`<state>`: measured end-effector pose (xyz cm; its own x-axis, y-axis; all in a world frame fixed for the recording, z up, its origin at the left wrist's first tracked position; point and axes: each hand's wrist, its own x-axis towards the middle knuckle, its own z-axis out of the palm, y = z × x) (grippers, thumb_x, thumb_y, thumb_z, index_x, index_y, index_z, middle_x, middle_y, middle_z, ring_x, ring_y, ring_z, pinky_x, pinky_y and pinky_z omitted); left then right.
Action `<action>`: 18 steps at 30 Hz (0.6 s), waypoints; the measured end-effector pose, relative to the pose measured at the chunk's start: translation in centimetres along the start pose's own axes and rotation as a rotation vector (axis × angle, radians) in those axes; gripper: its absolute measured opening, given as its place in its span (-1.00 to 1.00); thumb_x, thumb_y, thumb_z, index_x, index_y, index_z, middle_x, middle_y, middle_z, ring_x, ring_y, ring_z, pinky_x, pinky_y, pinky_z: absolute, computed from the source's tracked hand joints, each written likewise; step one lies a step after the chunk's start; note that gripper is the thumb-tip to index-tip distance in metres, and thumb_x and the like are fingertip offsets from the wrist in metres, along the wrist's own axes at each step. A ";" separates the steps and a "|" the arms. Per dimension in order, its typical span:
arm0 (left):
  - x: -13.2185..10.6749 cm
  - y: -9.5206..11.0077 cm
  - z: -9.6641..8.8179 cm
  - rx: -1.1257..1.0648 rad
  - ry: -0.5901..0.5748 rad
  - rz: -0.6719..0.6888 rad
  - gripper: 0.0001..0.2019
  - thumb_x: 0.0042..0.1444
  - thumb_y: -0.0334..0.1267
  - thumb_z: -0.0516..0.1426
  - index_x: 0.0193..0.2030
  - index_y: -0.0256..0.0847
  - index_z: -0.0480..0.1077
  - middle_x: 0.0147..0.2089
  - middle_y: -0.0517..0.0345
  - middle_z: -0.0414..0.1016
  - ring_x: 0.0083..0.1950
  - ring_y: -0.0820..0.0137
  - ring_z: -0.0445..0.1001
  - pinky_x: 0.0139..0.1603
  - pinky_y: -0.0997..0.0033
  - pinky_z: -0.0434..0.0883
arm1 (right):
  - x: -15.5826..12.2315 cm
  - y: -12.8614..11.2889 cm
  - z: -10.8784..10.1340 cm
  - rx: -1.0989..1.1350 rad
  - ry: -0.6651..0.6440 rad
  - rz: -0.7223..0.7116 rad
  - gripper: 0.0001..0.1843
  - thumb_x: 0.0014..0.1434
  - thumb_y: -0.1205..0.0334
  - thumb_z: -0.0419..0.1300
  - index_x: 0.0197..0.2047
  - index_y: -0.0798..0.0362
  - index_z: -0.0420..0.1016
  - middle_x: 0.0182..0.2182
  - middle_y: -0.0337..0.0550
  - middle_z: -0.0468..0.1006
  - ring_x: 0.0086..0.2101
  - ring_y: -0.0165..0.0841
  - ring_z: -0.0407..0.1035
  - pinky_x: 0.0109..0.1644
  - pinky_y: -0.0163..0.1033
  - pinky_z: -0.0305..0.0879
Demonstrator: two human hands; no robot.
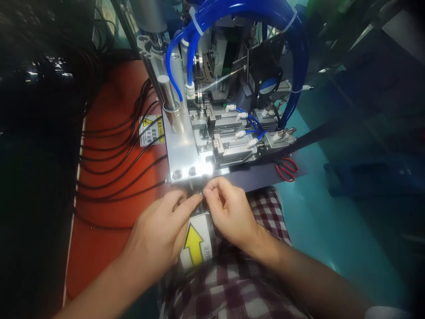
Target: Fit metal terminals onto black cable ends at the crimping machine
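Note:
Both of my hands meet just in front of the near edge of a metal machine plate point(186, 161). My left hand point(159, 226) is closed, thumb stretched toward the right fingertips, with its other fingers partly hidden. My right hand point(230, 208) is pinched, thumb against forefinger. Something tiny and shiny shows between the two sets of fingertips, too small to name. Below the hands lies a metal housing with a white label bearing a yellow arrow point(194, 244). Beyond the plate stand several pneumatic cylinders point(235, 148) with white fittings.
Thick blue air hoses point(239, 6) arch over the machine. Several black cables point(113, 155) run across the red surface point(109, 248) on the left, near a warning label point(152, 130). Red-handled scissors point(287, 169) lie on the dark ledge at right. Checkered cloth point(226, 288) covers my lap.

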<state>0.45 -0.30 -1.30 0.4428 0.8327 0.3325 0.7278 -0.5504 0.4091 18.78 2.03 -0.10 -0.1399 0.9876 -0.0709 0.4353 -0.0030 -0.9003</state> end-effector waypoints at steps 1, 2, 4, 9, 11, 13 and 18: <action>0.0 0.0 0.0 0.002 0.000 -0.003 -0.66 0.30 -0.47 -0.03 0.14 -0.20 0.38 -0.14 0.10 0.36 -0.23 0.39 0.43 -0.30 0.43 0.38 | 0.0 0.1 0.0 0.053 -0.016 0.060 -0.85 0.30 0.23 0.08 -0.32 0.04 0.36 -0.58 -0.36 0.31 -0.57 -0.45 0.22 -0.45 -0.32 0.17; 0.1 0.0 0.0 0.002 -0.002 -0.002 -0.66 0.30 -0.46 -0.03 0.14 -0.20 0.38 -0.14 0.10 0.35 -0.24 0.40 0.43 -0.31 0.43 0.37 | 0.0 0.1 -0.1 0.099 -0.031 0.105 -0.84 0.30 0.21 0.09 -0.32 0.04 0.37 -0.59 -0.37 0.30 -0.59 -0.46 0.20 -0.49 -0.33 0.15; 0.1 0.0 0.0 -0.001 -0.006 0.003 -0.67 0.31 -0.47 -0.03 0.13 -0.21 0.38 -0.15 0.10 0.34 -0.25 0.40 0.42 -0.32 0.43 0.37 | -0.1 0.2 -0.5 0.135 -0.034 0.125 -0.83 0.30 0.19 0.10 -0.31 0.05 0.40 -0.60 -0.37 0.29 -0.60 -0.47 0.17 -0.53 -0.34 0.11; -0.1 0.0 -0.1 0.002 -0.024 0.001 -0.66 0.30 -0.47 -0.03 0.15 -0.22 0.36 -0.14 0.08 0.34 -0.24 0.38 0.43 -0.31 0.41 0.38 | -0.8 0.4 -1.2 -0.032 0.082 -0.098 -0.82 0.31 0.27 0.10 -0.16 0.11 0.52 -0.59 -0.33 0.38 -0.63 -0.47 0.19 -0.53 -0.31 0.17; -0.1 0.0 -0.1 0.001 -0.020 -0.004 -0.66 0.31 -0.46 -0.03 0.16 -0.20 0.35 -0.14 0.09 0.34 -0.24 0.38 0.43 -0.31 0.41 0.38 | -0.9 0.4 -1.1 -0.085 0.105 -0.199 -0.82 0.30 0.32 0.13 -0.11 0.14 0.55 -0.53 -0.26 0.50 -0.60 -0.44 0.31 -0.48 -0.30 0.27; -0.1 0.0 0.0 0.001 -0.015 -0.006 -0.66 0.31 -0.45 -0.04 0.16 -0.19 0.35 -0.15 0.09 0.34 -0.25 0.38 0.43 -0.31 0.41 0.38 | -0.9 0.5 -0.9 -0.122 0.125 -0.296 -0.82 0.28 0.38 0.16 -0.10 0.16 0.57 -0.38 -0.13 0.65 -0.46 -0.39 0.48 -0.34 -0.30 0.39; 0.0 0.0 0.0 -0.004 -0.010 0.001 -0.66 0.31 -0.45 -0.04 0.16 -0.20 0.35 -0.14 0.08 0.35 -0.24 0.37 0.43 -0.30 0.40 0.40 | -0.8 0.9 -0.9 -0.277 0.133 -0.483 -0.82 0.30 0.40 0.18 -0.11 0.18 0.60 -0.30 -0.06 0.70 -0.36 -0.32 0.56 -0.23 -0.24 0.40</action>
<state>0.43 -0.33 -1.30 0.4485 0.8328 0.3246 0.7255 -0.5513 0.4119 20.10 1.37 -0.49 -0.2757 0.8777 0.3919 0.5691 0.4776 -0.6694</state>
